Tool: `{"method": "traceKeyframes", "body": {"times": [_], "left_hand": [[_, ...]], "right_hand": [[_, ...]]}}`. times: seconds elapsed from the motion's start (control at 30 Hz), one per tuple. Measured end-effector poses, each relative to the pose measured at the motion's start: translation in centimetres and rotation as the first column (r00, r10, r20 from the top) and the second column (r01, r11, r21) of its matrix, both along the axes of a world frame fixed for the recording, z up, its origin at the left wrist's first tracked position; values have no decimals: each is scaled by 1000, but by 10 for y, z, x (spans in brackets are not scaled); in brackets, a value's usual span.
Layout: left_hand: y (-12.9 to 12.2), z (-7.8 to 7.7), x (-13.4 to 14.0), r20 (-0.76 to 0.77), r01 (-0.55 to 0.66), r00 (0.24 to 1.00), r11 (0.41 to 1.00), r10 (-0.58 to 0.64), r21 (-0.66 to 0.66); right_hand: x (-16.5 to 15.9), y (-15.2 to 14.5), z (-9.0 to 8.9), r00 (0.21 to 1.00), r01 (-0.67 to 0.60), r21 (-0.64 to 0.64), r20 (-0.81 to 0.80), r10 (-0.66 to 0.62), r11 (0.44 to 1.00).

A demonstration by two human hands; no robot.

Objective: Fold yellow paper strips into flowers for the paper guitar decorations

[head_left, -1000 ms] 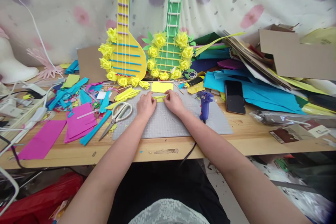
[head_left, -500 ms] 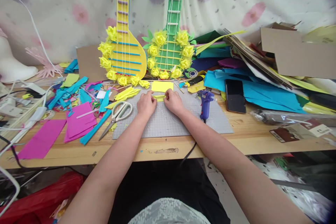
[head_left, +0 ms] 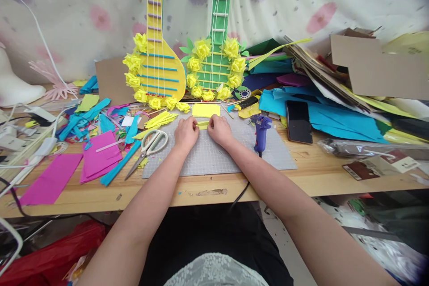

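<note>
Between my two hands lies a yellow paper strip (head_left: 203, 125), its ends in my fingers, low over the grey cutting mat (head_left: 214, 156). My left hand (head_left: 186, 132) is closed on the strip's left end. At its right end my right hand (head_left: 219, 129) pinches it, fingers curled. Just beyond them a yellow paper rectangle (head_left: 205, 110) lies on the mat. Scissors (head_left: 152, 145) with pale handles rest left of my left hand, beside yellow strips (head_left: 157, 121). A blue glue gun (head_left: 261, 132) stands on the mat to the right.
A yellow paper guitar (head_left: 164, 73) and a green one (head_left: 216, 67), both edged with yellow paper flowers, lean at the back. Magenta sheets (head_left: 102, 156) and blue scraps lie left. A phone (head_left: 299, 121), blue paper (head_left: 342, 120) and stacked cardboard (head_left: 372, 62) lie right.
The whole view has shifted slightly. Both hands keep their hold on the yellow strip, with little visible movement.
</note>
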State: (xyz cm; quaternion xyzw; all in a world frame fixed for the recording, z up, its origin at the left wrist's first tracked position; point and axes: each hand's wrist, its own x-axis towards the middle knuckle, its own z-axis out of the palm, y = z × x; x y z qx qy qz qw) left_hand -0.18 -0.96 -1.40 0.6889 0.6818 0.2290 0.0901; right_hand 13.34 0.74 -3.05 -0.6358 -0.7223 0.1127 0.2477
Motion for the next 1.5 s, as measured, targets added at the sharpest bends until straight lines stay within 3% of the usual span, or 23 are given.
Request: {"method": "traceKeyframes", "body": {"times": [0.27,0.43,0.67,0.83,1.03,1.17,1.27,1.37,1.5], "left_hand": [[0,1,-1,-97,94,991,995,-93,10],[-1,-3,1,-149,68,988,992,-51,108],[0,-4,4,-115,36,993,993,-23,114],[0,-4,0,-82,27,996,996,-20,81],[2,-4,-13,-25,110,994,994,-109,16],[4,-2,-16,-6,150,989,986,-150,75],[10,2,-13,6,102,995,989,-103,109],[21,7,-9,-51,78,996,997,-77,25],[35,20,-4,-116,149,979,976,-168,-157]], "right_hand": [[0,-1,3,1000,5,-18,27,-4,1000],[2,0,-1,996,-40,30,86,37,999],[-2,-5,3,981,-81,75,180,66,994],[3,-4,4,987,-84,30,138,79,996],[14,0,2,989,-124,6,83,123,992],[14,0,3,988,-122,6,92,121,992],[13,0,3,988,-121,12,94,120,993],[13,0,2,990,-115,17,84,113,993],[14,-1,2,993,-114,46,19,113,992]]}}
